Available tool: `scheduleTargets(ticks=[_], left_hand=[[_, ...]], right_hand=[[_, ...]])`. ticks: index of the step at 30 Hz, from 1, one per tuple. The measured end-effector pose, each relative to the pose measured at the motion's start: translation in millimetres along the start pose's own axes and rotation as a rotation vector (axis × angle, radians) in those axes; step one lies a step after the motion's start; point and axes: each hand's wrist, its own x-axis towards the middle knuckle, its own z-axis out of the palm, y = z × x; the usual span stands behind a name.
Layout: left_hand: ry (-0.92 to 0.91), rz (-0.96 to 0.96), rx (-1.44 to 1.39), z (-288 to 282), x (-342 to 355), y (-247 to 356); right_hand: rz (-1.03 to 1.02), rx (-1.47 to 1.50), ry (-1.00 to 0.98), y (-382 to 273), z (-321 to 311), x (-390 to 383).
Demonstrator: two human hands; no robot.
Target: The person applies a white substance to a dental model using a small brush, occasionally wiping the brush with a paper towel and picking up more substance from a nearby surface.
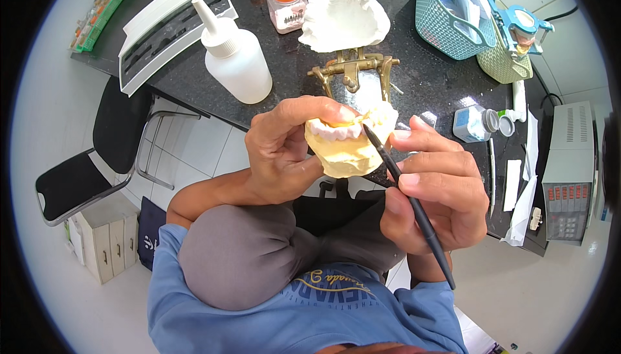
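My left hand (284,140) grips a yellow plaster dental model (346,153) from its left side, thumb on top by the row of pale teeth. In my right hand (440,192) is a slim black brush (414,208), held like a pen. Its dark pointed tip meets the model near the end of the tooth row. Behind the model stands a brass dental articulator (352,66), and a white plaster cast (346,17) rests at its far end. The undersides of the model and the left fingertips are hidden.
On the dark counter are a white squeeze bottle (236,63), an orange-capped jar (286,8), a white slotted tray (178,27), a small open jar (472,124) and a blue basket (453,21). A grey control box (569,166) stands right; a black chair (123,127) is left.
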Motion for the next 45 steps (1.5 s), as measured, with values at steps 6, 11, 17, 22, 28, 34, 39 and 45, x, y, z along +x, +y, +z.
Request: scheduleTargets(ticks=[6, 11, 17, 22, 28, 34, 39, 45], left_hand=[[0.045, -0.068, -0.096, 2, 0, 3], [0.060, -0.057, -0.132, 1, -1, 1], [0.061, -0.047, -0.132, -1, 0, 2], [0.045, -0.039, -0.126, 0, 0, 1], [0.043, -0.051, -0.135, -4, -2, 2], [0.039, -0.023, -0.092, -3, 0, 1], [0.026, -0.029, -0.164, -3, 0, 0], [0.043, 0.000, -0.156, -3, -2, -1]], right_hand=[[-0.011, 0.100, 0.094, 5, 3, -5], [-0.033, 0.121, 0.082, 5, 9, -4], [-0.043, 0.107, 0.058, 2, 10, -2], [-0.040, 0.059, 0.046, 2, 10, -3], [-0.019, 0.088, 0.063, 2, 11, -2], [-0.033, 0.030, 0.030, 2, 9, 0], [-0.021, 0.184, 0.085, 5, 10, -2], [-0.035, 0.205, 0.097, 5, 15, -4]])
